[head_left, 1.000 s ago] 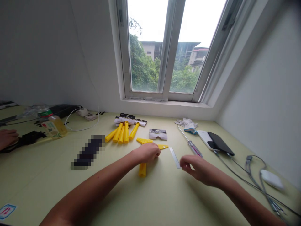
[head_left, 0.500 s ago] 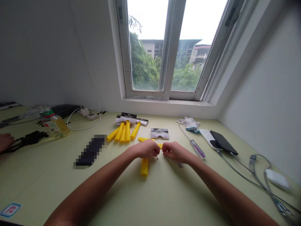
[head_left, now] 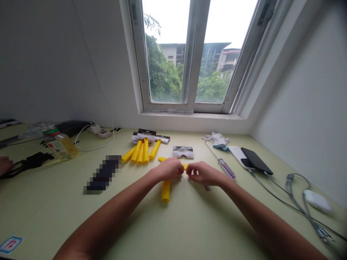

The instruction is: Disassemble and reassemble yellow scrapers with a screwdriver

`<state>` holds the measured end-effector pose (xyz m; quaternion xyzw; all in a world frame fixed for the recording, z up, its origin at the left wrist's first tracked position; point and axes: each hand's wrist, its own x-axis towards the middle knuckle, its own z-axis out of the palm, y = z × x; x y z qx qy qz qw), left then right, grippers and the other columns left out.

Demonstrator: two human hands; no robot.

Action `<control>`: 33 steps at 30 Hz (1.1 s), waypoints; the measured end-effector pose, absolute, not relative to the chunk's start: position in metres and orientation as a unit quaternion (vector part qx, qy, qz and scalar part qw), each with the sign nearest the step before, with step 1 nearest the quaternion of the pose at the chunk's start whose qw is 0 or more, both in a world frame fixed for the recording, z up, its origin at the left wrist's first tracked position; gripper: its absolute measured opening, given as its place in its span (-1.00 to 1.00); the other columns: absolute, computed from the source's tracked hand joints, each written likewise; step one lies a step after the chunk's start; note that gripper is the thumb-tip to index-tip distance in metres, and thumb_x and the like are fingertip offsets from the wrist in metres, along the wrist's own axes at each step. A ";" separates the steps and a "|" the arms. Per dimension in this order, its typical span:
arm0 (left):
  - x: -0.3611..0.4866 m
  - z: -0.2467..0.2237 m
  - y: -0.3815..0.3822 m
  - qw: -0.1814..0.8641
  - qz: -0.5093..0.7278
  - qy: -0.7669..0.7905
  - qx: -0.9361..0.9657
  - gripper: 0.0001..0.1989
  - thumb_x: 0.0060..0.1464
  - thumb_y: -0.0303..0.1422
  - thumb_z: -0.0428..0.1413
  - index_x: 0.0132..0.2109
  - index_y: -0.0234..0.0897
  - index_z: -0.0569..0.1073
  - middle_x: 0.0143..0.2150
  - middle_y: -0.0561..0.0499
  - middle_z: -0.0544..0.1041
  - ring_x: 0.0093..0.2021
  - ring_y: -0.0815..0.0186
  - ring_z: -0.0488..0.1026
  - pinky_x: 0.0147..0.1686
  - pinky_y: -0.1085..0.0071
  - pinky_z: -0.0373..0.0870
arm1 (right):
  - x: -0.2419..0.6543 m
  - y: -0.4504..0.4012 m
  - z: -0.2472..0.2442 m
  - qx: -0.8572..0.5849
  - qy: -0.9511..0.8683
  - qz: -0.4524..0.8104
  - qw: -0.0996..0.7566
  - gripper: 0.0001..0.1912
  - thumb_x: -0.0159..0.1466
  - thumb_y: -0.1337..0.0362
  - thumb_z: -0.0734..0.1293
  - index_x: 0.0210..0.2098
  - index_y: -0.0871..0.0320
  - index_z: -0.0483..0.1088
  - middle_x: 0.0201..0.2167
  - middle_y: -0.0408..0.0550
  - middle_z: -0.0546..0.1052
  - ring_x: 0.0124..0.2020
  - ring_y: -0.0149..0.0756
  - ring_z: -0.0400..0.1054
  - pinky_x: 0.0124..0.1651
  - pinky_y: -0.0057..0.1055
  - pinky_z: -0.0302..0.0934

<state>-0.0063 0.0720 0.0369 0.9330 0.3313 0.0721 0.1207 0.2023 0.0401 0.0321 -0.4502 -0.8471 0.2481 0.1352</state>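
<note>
My left hand (head_left: 171, 169) is closed, fingertips curled together above the table; whatever they hold is hidden. Close to its right, my right hand (head_left: 202, 173) is pinched, its fingertips low beside a tiny metal piece (head_left: 188, 179). A second small metal piece, like a nut (head_left: 181, 180), lies on the table between the hands. Sticking out below my left hand is a yellow handle (head_left: 165, 191). Behind both hands lies a yellow plastic part (head_left: 162, 159), mostly covered by them. A flat greyish strip (head_left: 207, 187) shows from under my right hand.
Several yellow handles (head_left: 140, 153) with card labels lie behind left. A loose card (head_left: 183, 152), a screwdriver (head_left: 227, 168), gloves (head_left: 217, 139), a power bank (head_left: 238, 156), a phone (head_left: 256, 160) and cables lie farther off. Left stand a bottle (head_left: 62, 146) and another person's hand (head_left: 5, 165).
My right fingertips have opened slightly and lowered toward the table, where a second tiny metal piece now shows. My left hand has hardly moved; the whole view has shifted slightly.
</note>
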 end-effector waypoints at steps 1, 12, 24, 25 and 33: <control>-0.006 0.037 0.072 0.106 0.065 0.333 0.935 -0.82 0.04 -0.52 0.11 -0.31 -0.24 0.62 -0.34 -0.04 0.58 -0.24 0.25 0.46 -0.26 0.43 0.28 | 0.201 0.040 0.031 -0.448 -0.849 0.245 0.133 -0.82 0.14 0.39 0.30 -0.29 0.12 0.51 -0.33 -0.14 0.58 -0.35 -0.36 0.41 -0.27 -0.48 0.23; -0.004 0.034 0.072 0.071 0.049 0.353 0.931 -0.83 0.08 -0.40 0.11 -0.40 -0.23 0.59 -0.44 -0.03 0.54 -0.32 0.23 0.43 -0.34 0.40 0.18 | 0.179 0.043 0.018 -0.464 -0.850 0.187 0.164 -0.86 0.19 0.41 0.30 -0.36 0.16 0.51 -0.39 -0.10 0.57 -0.39 -0.36 0.37 -0.30 -0.45 0.16; -0.012 0.031 0.084 0.112 0.101 0.353 0.924 -0.78 0.10 -0.45 0.08 -0.27 -0.22 0.64 -0.33 -0.03 0.61 -0.29 0.29 0.47 -0.24 0.45 0.30 | 0.202 0.058 0.024 -0.503 -0.840 0.102 0.176 -0.74 0.28 0.32 0.30 -0.05 0.14 0.48 -0.01 0.06 0.51 0.02 -0.11 0.32 0.10 -0.18 0.16; -0.013 0.031 0.085 0.114 0.106 0.352 0.923 -0.77 0.11 -0.46 0.07 -0.27 -0.23 0.64 -0.33 -0.03 0.61 -0.29 0.29 0.47 -0.22 0.45 0.30 | 0.204 0.060 0.022 -0.505 -0.841 0.096 0.167 -0.72 0.26 0.31 0.32 -0.03 0.13 0.48 0.02 0.06 0.50 0.05 -0.07 0.29 0.12 -0.12 0.13; -0.015 0.032 0.086 0.129 0.137 0.365 0.912 -0.79 0.13 -0.40 0.09 -0.19 -0.24 0.62 -0.23 -0.05 0.60 -0.19 0.25 0.48 -0.15 0.42 0.35 | 0.205 0.065 0.018 -0.518 -0.842 0.097 0.117 -0.82 0.27 0.24 0.32 -0.16 0.11 0.51 0.01 0.07 0.48 0.06 -0.04 0.26 0.10 -0.07 0.12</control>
